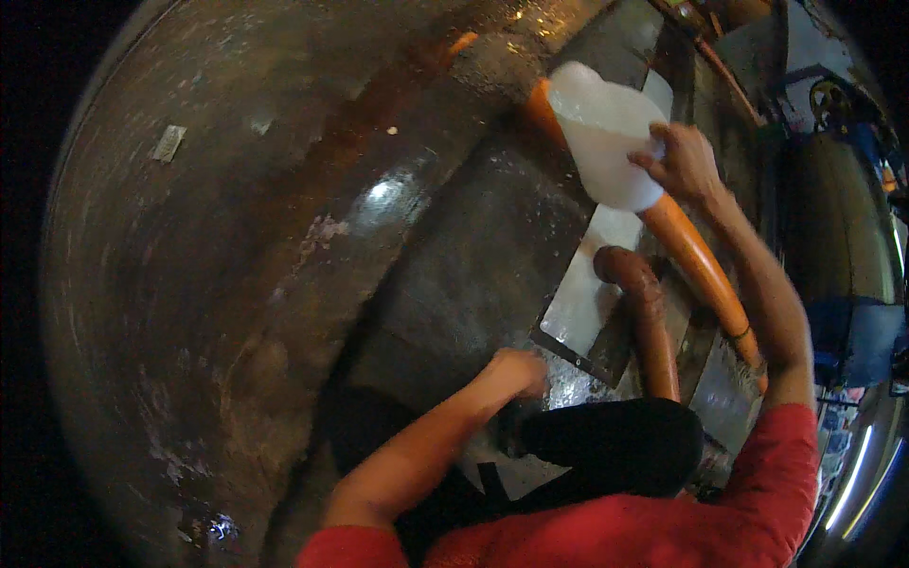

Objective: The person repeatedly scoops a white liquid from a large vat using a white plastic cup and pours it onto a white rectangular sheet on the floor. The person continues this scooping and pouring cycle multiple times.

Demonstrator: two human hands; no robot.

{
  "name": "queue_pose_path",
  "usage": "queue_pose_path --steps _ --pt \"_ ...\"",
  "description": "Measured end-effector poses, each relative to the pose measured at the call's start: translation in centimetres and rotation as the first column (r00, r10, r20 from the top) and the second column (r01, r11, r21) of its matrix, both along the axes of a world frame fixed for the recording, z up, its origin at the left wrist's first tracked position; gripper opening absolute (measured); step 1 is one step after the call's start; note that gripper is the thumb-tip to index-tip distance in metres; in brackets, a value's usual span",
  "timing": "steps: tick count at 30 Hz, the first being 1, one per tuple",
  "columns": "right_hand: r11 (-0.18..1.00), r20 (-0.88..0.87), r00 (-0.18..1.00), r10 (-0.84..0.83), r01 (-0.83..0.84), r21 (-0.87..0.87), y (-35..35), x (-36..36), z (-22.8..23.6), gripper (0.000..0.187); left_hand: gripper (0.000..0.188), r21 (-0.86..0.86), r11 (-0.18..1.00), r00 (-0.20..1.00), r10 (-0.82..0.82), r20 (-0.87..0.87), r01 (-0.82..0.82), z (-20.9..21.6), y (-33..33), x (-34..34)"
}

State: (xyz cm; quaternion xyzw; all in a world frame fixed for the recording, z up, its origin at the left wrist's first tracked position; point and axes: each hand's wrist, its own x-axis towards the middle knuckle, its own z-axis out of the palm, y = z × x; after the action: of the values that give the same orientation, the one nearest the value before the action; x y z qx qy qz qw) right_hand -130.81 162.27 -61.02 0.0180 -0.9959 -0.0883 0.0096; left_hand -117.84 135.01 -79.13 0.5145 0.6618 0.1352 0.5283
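Observation:
My right hand (686,163) is stretched forward, fingers curled at the right side of a white translucent plastic container (597,128). The container is wide with an uneven outline. It lies tilted over a long orange pipe (699,260), hiding part of it. My left hand (519,371) is closed in front of my bent knee; whatever it may hold is hidden. Beyond that hand lies a pale flat panel (589,293), with the bent end of a brownish-orange pipe (644,293) beside it.
Wet dark floor (284,237) spreads across the left, with a small pale block (169,143) on it. A dark raised slab (473,246) runs diagonally through the middle. Machinery with a large dark cylinder (838,218) and a blue part (847,341) stands at the right.

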Motion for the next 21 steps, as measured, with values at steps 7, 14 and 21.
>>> queue_pose_path --steps 7,14,21 --pt "0.870 -0.075 0.971 0.226 -0.167 0.463 -7.4 -15.6 1.8 0.014 0.032 -0.025 1.000 1.000 0.008 0.011 -0.008 1.2 1.4 -0.5" --pt "0.636 -0.138 0.850 0.509 -0.263 0.725 -11.4 -24.8 3.2 0.017 0.035 -0.066 0.998 1.000 -0.014 0.028 0.016 -0.5 3.2 0.3" --pt "0.729 -0.268 0.884 0.383 -0.112 0.675 -11.3 -27.7 4.5 0.018 0.030 0.021 1.000 1.000 0.007 0.016 -0.007 -0.9 2.4 0.3"
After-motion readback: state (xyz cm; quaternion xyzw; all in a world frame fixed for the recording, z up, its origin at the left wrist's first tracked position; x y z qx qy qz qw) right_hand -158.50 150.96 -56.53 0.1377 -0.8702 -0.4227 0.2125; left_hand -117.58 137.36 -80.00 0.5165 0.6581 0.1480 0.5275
